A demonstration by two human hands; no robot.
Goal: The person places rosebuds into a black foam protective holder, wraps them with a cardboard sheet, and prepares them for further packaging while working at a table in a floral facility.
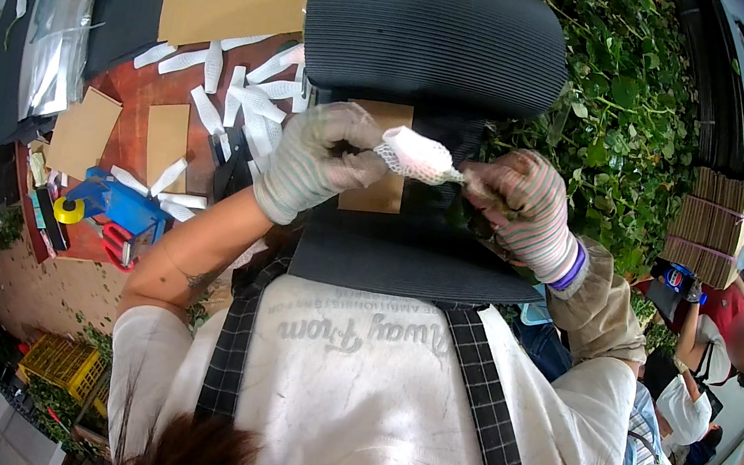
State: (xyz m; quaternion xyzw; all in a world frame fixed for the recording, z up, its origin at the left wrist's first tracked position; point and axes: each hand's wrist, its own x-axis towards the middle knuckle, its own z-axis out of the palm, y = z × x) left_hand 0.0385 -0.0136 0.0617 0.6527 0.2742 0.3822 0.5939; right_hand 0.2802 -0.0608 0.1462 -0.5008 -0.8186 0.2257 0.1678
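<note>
A pale pink flower bud (424, 165) in a white net sleeve (402, 147) is held level between my gloved hands. My left hand (328, 155) pinches the sleeve's wide end at the left. At the right, my right hand (524, 203), in a striped glove, closes on the green stem just below the bud; the rest of the stem is mostly hidden. Beneath them lies a small piece of brown cardboard (368, 195) on a black ribbed sheet (417, 257). A roll of black corrugated material (433, 33) is just beyond my hands.
Loose white net sleeves (260, 108) lie scattered on the red table (95, 232) to my left, near a blue holder (119, 202) and yellow tape (69, 211). Leafy green stems (619, 116) heap up at the right. Bundled cardboard (708, 227) and other people (698, 352) are farther right.
</note>
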